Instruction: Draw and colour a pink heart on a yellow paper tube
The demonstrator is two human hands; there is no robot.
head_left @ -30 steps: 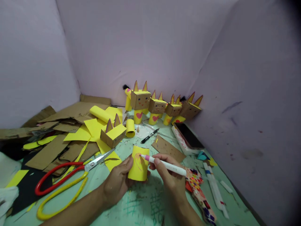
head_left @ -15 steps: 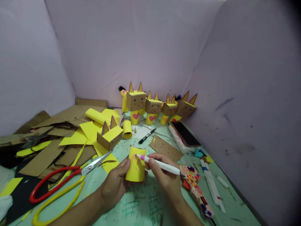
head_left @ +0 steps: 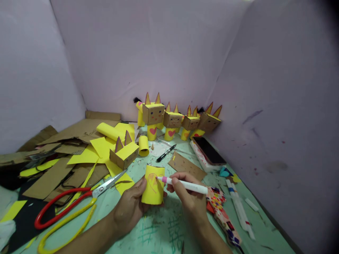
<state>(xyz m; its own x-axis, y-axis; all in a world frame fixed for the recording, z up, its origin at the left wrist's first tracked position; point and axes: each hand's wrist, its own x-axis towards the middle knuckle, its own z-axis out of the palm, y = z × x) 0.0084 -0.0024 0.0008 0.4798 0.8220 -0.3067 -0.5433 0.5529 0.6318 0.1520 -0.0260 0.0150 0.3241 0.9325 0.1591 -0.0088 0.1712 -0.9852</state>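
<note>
My left hand (head_left: 132, 204) is wrapped round a yellow paper tube (head_left: 153, 194), holding it upright above the green table. A heart outline in pinkish-orange, with some strokes inside, shows on the tube's front. Pinched in my right hand (head_left: 189, 197) is a white marker (head_left: 188, 185) with a pink collar, its tip at the heart on the paper. Just behind the tube lie a black pen (head_left: 166, 153) and a brown cardboard piece (head_left: 186, 165). Left of my left hand are scissors (head_left: 100, 188) with red and yellow handles, spread apart.
Several cardboard-headed figures (head_left: 153, 114) stand along the back wall. A cardboard box head (head_left: 124, 155) with ears and a short yellow tube (head_left: 143, 146) are nearer. Cardboard and yellow paper scraps (head_left: 86, 155) fill the left; a phone (head_left: 208, 150), white markers (head_left: 239, 210) and a patterned glue-gun-like tool (head_left: 219, 211) lie right.
The marker tip has moved right and slightly down within the heart, and my right hand has shifted right with it. More coloured strokes show on the tube. My left hand holds still.
</note>
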